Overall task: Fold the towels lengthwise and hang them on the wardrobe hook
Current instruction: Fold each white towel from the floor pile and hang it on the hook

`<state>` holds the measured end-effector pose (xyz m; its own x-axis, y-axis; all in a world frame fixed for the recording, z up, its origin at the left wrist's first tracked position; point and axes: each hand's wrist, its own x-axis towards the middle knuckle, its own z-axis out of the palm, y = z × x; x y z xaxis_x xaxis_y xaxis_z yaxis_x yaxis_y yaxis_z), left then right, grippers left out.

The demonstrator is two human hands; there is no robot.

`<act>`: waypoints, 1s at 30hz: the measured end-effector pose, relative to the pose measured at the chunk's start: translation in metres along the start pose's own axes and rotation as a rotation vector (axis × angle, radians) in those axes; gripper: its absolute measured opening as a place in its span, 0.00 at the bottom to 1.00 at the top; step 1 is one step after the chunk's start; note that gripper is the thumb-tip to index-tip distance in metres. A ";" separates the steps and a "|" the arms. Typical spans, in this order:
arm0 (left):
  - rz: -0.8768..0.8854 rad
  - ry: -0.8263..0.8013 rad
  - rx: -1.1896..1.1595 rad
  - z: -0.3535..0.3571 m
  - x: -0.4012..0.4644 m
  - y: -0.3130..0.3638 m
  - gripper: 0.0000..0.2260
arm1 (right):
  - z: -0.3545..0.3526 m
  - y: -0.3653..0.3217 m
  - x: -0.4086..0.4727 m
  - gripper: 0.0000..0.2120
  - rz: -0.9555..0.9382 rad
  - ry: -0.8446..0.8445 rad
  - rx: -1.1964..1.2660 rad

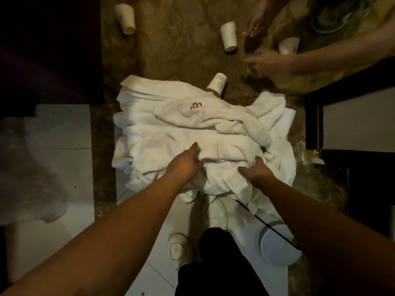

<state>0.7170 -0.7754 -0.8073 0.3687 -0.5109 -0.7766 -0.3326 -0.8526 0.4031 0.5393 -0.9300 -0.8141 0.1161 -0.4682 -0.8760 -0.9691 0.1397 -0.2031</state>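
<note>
A heap of white towels (192, 127) lies crumpled on the floor below me, one with a small red mark (195, 105) stitched near its top. My left hand (184, 164) grips the near edge of a towel fold, fingers tucked under the cloth. My right hand (255, 170) grips the same bunched edge a little to the right, thumb on top. No wardrobe hook is in view.
Several white paper cups (229, 36) lie on the patterned carpet beyond the heap, one (217, 83) touching the towels. Another person's hands (264, 63) reach in at the upper right. Dark furniture (342, 99) stands right. My shoes (181, 247) and a white round lid (277, 246) are near.
</note>
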 end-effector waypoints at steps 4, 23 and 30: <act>-0.054 -0.024 0.006 0.018 -0.008 -0.009 0.12 | 0.005 0.019 0.010 0.13 -0.037 0.056 -0.102; 0.203 0.083 -0.156 -0.102 -0.258 0.047 0.09 | -0.010 -0.048 -0.215 0.08 -0.585 0.062 -0.566; 0.264 0.205 -0.348 -0.172 -0.414 0.080 0.10 | -0.070 -0.050 -0.348 0.05 -0.648 0.244 -0.447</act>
<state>0.6871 -0.6512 -0.3701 0.4858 -0.6961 -0.5286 -0.1402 -0.6590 0.7390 0.5325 -0.8347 -0.4683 0.6818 -0.5201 -0.5145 -0.7270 -0.5601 -0.3973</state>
